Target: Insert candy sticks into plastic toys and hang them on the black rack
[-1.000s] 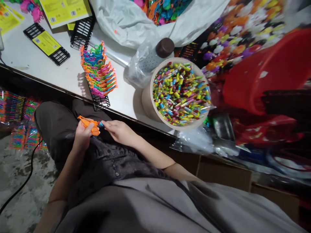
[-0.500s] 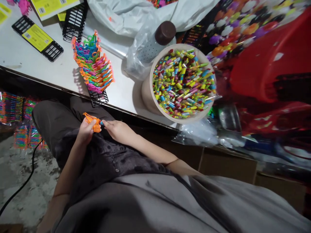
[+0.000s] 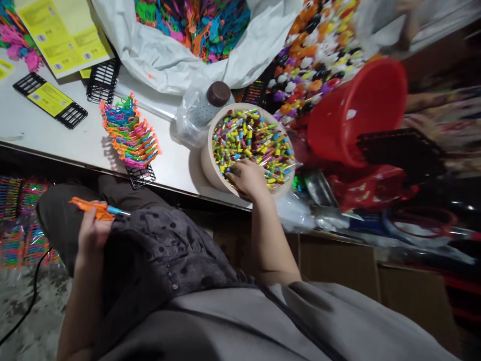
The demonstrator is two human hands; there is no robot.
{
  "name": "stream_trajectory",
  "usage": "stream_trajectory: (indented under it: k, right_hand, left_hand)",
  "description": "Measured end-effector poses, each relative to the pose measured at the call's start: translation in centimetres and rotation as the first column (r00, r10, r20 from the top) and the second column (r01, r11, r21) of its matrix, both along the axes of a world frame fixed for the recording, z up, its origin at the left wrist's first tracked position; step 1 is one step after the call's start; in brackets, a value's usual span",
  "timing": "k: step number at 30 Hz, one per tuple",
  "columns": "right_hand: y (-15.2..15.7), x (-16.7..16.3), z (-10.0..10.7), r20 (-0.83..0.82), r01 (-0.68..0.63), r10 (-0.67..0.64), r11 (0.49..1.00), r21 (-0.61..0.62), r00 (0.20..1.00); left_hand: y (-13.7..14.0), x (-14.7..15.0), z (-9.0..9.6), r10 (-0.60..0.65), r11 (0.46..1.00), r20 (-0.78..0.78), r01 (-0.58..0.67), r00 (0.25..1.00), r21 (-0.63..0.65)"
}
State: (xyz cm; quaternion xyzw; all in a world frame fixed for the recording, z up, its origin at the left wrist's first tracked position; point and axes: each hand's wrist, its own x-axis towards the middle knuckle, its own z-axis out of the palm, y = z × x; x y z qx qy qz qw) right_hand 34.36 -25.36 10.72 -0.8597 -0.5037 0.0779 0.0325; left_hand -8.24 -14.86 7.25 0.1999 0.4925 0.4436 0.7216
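Observation:
My left hand [image 3: 92, 230], above my lap, is closed around an orange plastic toy piece [image 3: 83, 203]. A blue tube with a pale, thin end [image 3: 117, 210] sticks out of it to the right. My right hand [image 3: 251, 178] is over the near rim of a beige tub [image 3: 210, 168], its fingers reaching in among small wrapped, mostly yellow candy-like sticks [image 3: 259, 130]. The fingers look bent and somewhat apart; their tips are partly lost among the sticks. On the table, a stack of colourful plastic figures [image 3: 131, 135] stands on a black grid strip [image 3: 141, 175].
Behind the tub are a brown-capped bottle [image 3: 219, 94] and a white sack [image 3: 150, 75] of coloured plastic pieces. A red bucket [image 3: 330, 120] stands at right, near another person's hand [image 3: 421, 123]. Yellow-labelled cards [image 3: 50, 98] lie at left; packed bundles [image 3: 15, 240] are below.
My right hand has left the orange piece and moved right into the tub. My left hand has moved left with the orange piece and blue tube. The view has shifted.

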Motion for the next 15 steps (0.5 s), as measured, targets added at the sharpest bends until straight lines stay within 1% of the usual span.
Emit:
stream_trajectory:
  k: [2,3,4,6,7,9,11,13,14,15]
  right_hand:
    - [0.1,0.0,-0.4,-0.021,-0.026,0.027,0.998,0.064,0.999]
    - [0.3,0.0,-0.3,-0.044,-0.027,0.032,0.993,0.117,0.998]
    - [0.6,0.1,0.1,-0.082,-0.014,0.028,0.985,0.172,0.996]
    - [1.5,0.4,1.6,-0.203,0.052,0.003,0.963,0.265,0.979]
    - [2.1,0.7,2.7,-0.283,0.096,-0.007,0.949,0.301,0.959]
    - [3.8,1.2,5.4,-0.443,0.173,0.006,0.916,0.362,0.897]
    - [6.0,1.6,8.6,-0.544,0.203,0.049,0.897,0.393,0.838]
    - [9.0,2.1,11.6,-0.577,0.169,0.101,0.903,0.395,0.810]
    - [10.7,2.5,12.8,-0.563,0.136,0.126,0.906,0.401,0.817]
    - [12.7,3.0,13.9,-0.515,0.096,0.151,0.902,0.421,0.844]
  left_hand:
    - [1.0,-1.8,0.3,0.083,0.997,0.010,-0.083,0.996,0.001]
    - [1.4,-2.6,0.5,0.096,0.995,0.018,-0.097,0.995,0.016]
    - [1.9,-3.3,0.7,0.094,0.995,0.020,-0.095,0.995,0.035]
    - [2.6,-4.0,1.0,0.077,0.995,-0.001,-0.077,0.997,0.060]
    - [2.8,-4.1,1.2,0.083,0.995,-0.022,-0.081,0.996,0.056]
    - [3.1,-3.7,1.8,0.102,0.995,-0.069,-0.102,0.992,-0.002]
    - [3.1,-3.0,2.5,0.106,0.991,-0.109,-0.114,0.988,-0.068]
    - [3.1,-2.7,3.0,0.100,0.987,-0.166,-0.119,0.981,-0.111]
    - [3.2,-2.7,3.0,0.094,0.986,-0.199,-0.119,0.975,-0.116]
    - [3.5,-2.9,2.8,0.071,0.991,-0.214,-0.093,0.974,-0.098]
